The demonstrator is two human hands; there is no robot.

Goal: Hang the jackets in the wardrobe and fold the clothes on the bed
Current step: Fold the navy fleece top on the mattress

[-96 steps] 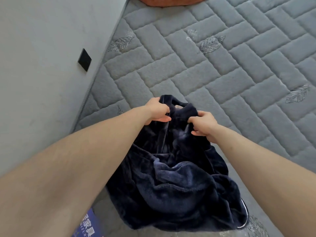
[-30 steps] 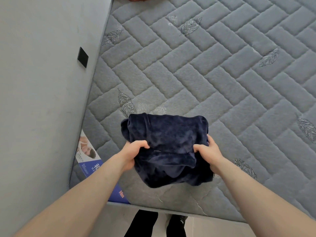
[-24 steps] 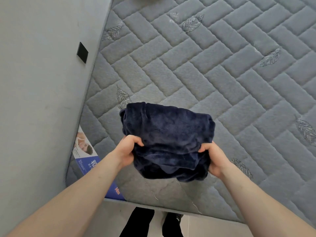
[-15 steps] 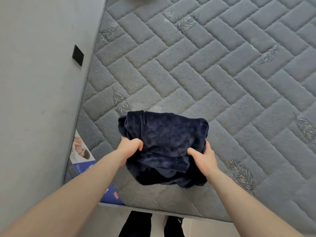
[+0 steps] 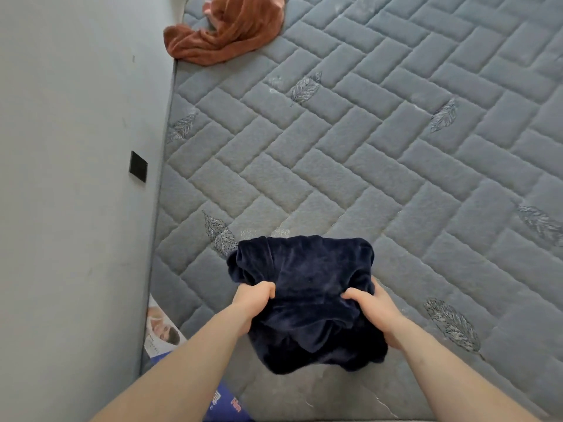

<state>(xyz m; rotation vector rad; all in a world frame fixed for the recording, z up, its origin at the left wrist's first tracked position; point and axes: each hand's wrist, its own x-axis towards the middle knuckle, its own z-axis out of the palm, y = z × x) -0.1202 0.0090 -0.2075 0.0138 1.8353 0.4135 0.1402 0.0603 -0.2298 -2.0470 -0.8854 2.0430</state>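
Observation:
A dark navy fleece garment (image 5: 304, 278) is folded into a thick bundle above the near left part of the grey quilted mattress (image 5: 365, 147). My left hand (image 5: 254, 300) grips its left side and my right hand (image 5: 373, 306) grips its right side, thumbs on top. The bundle's lower folds hang loose between my forearms. A crumpled rust-orange garment (image 5: 225, 32) lies at the far left corner of the mattress, next to the wall.
A grey wall (image 5: 76, 178) runs along the mattress's left side, with a black switch plate (image 5: 138, 169) on it. A printed label (image 5: 164, 330) sticks out at the mattress's near left corner. The mattress's near edge runs along the bottom.
The loose navy garment has been folded into a compact bundle held by both hands. The view has tilted up, bringing the orange garment into sight. The bundle stays over the near left mattress.

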